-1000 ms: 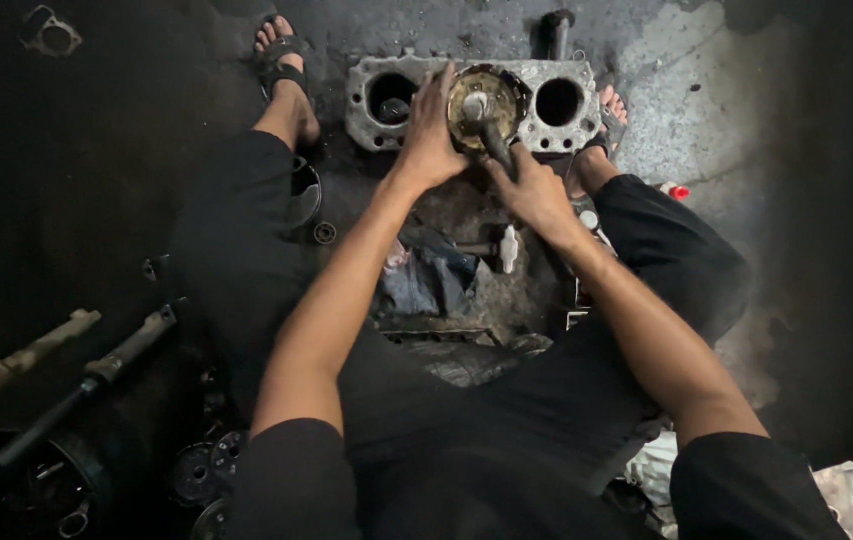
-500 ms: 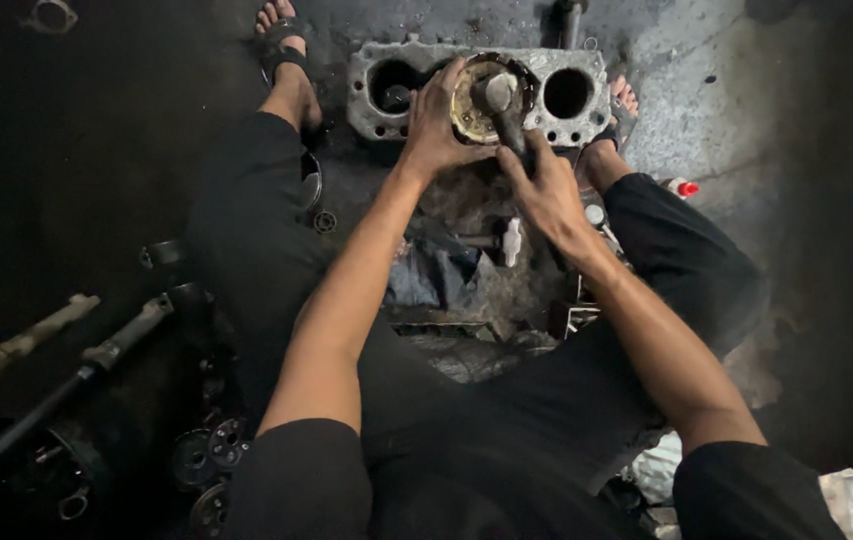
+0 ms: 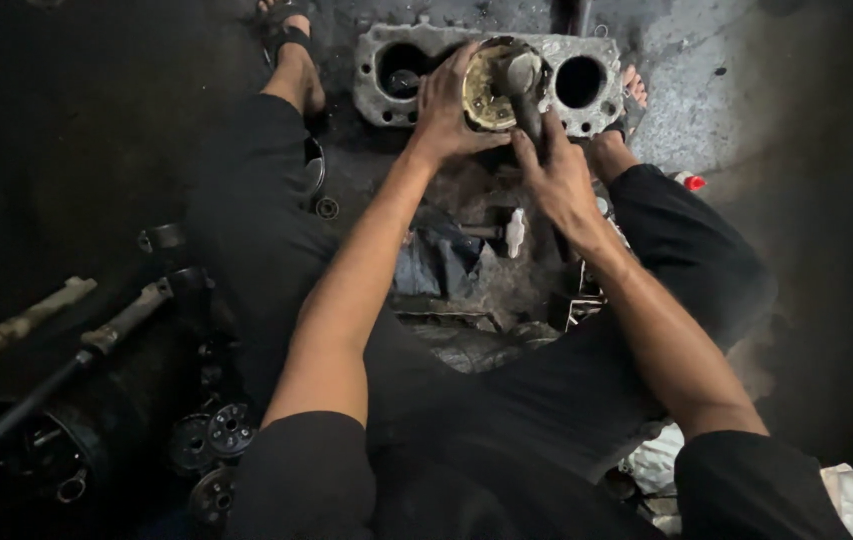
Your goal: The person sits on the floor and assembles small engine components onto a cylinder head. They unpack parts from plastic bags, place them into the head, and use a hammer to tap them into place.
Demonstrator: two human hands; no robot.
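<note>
While the metal engine block lies on the floor at the top centre of the frame, both hands are held over its middle bore. The left hand is spread over the left edge of that bore, fingers curled against a round brass-coloured part seated in it; its grip is pressed on the part's rim, not wrapped around it. The right hand is closed around a dark metal tool, whose rounded head is set into the middle bore beside the brass-coloured part. Open bores are seen at either side of the block. A sandalled foot is planted at the upper left of the block, and another foot at its right end. A small hammer is seen lying on the floor between the legs, below the hands. Gears are seen at the lower left, and long rods at the left.
</note>
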